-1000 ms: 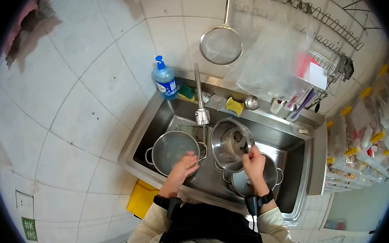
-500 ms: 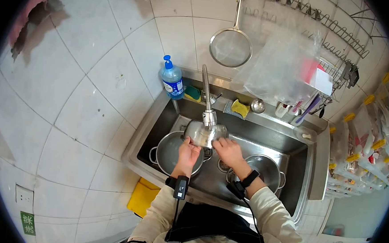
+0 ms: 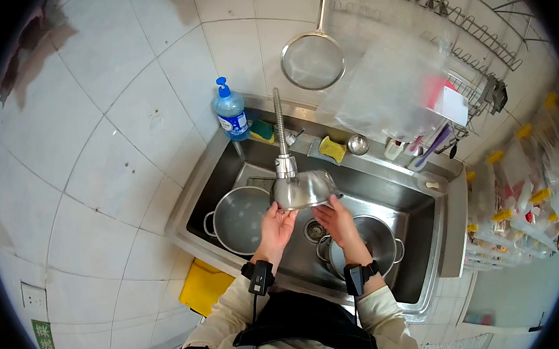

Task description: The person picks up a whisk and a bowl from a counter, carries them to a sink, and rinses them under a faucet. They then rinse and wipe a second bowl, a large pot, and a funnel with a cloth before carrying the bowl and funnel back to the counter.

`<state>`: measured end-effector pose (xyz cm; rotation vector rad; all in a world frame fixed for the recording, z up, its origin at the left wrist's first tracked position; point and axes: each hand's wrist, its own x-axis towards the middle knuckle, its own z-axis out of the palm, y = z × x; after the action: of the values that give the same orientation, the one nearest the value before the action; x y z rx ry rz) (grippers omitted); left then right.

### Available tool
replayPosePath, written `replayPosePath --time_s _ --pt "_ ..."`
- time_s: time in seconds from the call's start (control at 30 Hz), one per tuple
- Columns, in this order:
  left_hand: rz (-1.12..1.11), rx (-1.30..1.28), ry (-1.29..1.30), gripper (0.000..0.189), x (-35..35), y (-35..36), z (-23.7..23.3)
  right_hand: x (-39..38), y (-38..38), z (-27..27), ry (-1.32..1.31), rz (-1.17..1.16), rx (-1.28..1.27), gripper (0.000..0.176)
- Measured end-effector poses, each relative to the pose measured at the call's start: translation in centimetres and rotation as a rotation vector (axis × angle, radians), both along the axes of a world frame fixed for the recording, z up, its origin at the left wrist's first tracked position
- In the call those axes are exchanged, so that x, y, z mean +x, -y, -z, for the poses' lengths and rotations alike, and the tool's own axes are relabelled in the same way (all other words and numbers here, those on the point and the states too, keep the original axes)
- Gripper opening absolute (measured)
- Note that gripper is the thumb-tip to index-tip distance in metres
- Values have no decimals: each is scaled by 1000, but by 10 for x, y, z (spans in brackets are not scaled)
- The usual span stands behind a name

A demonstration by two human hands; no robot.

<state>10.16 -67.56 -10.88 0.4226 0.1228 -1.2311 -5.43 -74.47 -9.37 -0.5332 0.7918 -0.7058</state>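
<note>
A shiny stainless-steel bowl [image 3: 307, 190] is held tilted under the mouth of the faucet [image 3: 285, 167], above the sink [image 3: 387, 200]. My left hand [image 3: 278, 227] grips its near left edge, palm turned up. On the right side, the fingers of my right hand [image 3: 337, 220] close on the bowl's rim. Below and to the left sits a two-handled pot [image 3: 221, 210] with greyish liquid in it, partly hidden by my left hand. A second two-handled steel pot [image 3: 387, 240] stands in the sink beneath my right wrist.
Along the back ledge are a blue soap bottle [image 3: 231, 111], a green-and-yellow sponge [image 3: 263, 130], a yellow sponge [image 3: 332, 149] and a small ladle [image 3: 358, 145]. A strainer [image 3: 312, 61] and plastic bags hang on the wall. A yellow cloth [image 3: 203, 288] hangs at the front left.
My right hand has shifted from the bowl's near upper side to its right rim, fingers now more extended. The bowl has tilted, its right side higher. The whole view has shifted slightly.
</note>
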Motion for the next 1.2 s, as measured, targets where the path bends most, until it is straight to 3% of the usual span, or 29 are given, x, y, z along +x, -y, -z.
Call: replayPosePath --time_s 0.03,0.1,0.13,0.2,0.23,0.3,0.33,0.4,0.5,0.6,0.83,0.93,1.03,1.2 --pt "40 26 -37 30 -4 -2 0 3 1 -3 0 6 -3 47" --pt "94 -24 -31 30 -7 -13 -1 9 2 -10 369 169 3 35" --pt "241 -5 -102 30 -8 -22 -11 10 7 -2 392 241 38 26" --pt "551 -4 -175 34 4 -39 -3 4 13 -9 270 134 -10 24" --pt "551 -6 -172 34 10 -48 -8 3 15 -16 146 28 -54 23" --pt "918 143 175 38 18 -67 -26 17 13 -36 94 40 -22 23" --pt "930 139 337 40 22 -73 -27 22 13 -39 -38 -57 -226 26" --pt "846 141 356 39 33 -80 -28 32 13 -33 -210 -204 -606 37" --pt "695 150 432 39 43 -89 -31 38 4 -41 -276 -378 -654 39" --pt "631 160 593 38 43 -94 -44 36 -9 -54 -305 -395 -662 38" --pt "703 130 620 35 37 -98 -38 13 -23 -58 -257 -437 -498 33" --pt "629 169 611 28 34 -90 -37 35 -6 -41 -122 -195 -245 31" --pt "580 222 693 25 31 -80 -45 59 13 -31 15 -46 -217 29" --pt "542 226 703 34 39 -84 -46 64 14 -47 -131 -149 -276 25"
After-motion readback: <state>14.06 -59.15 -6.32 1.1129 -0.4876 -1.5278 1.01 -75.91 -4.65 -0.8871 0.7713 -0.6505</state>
